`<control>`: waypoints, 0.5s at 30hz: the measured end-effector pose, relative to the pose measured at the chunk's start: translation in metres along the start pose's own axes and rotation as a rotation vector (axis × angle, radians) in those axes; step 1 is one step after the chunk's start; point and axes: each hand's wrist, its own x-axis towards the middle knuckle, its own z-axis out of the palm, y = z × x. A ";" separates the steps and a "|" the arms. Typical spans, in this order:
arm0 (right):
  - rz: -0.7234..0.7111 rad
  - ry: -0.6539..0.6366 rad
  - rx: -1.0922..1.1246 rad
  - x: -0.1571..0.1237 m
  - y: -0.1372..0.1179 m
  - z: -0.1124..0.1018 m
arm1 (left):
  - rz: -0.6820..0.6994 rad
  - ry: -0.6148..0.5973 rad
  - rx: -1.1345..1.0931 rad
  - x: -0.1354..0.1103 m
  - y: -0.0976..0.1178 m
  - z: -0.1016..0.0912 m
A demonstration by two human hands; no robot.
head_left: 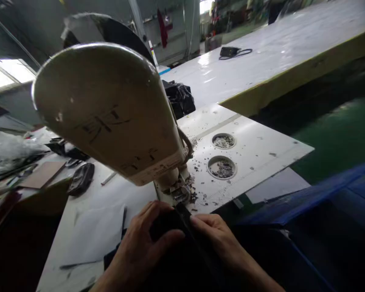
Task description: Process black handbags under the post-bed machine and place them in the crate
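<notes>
A black piece of material point(170, 227) lies under the foot of a cream sewing machine point(109, 113), whose head fills the middle of the view. My left hand point(142, 243) grips the piece from the left, thumb pressed across its top. My right hand point(219, 235) pinches its right edge, fingertips close to the presser foot point(179, 194). The lower part of the piece runs out of view toward me.
The white machine table point(255, 158) has two round holes point(222, 167) filled with scraps, and debris near the foot. Black pieces point(80, 178) and clutter lie at left. Behind stands a long white table point(276, 52) with a black object. Blue fabric point(328, 194) sits right.
</notes>
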 end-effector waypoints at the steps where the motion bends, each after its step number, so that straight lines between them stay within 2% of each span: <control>1: 0.021 -0.026 -0.021 -0.007 -0.002 -0.002 | 0.038 -0.038 -0.038 -0.006 0.000 -0.001; 3: 0.043 -0.057 -0.075 -0.022 -0.006 -0.006 | 0.096 -0.087 -0.100 -0.017 -0.001 -0.001; 6: 0.028 -0.058 -0.207 -0.040 -0.012 -0.017 | 0.143 -0.092 -0.164 -0.030 -0.004 0.004; 10: -0.035 0.047 -0.354 -0.066 -0.012 -0.034 | 0.076 0.074 -0.223 -0.049 -0.019 0.018; 13: -0.066 0.187 -0.318 -0.095 -0.001 -0.050 | -0.010 0.204 -0.306 -0.068 -0.036 0.030; 15: -0.091 0.304 -0.250 -0.121 0.012 -0.064 | -0.115 0.285 -0.406 -0.083 -0.045 0.041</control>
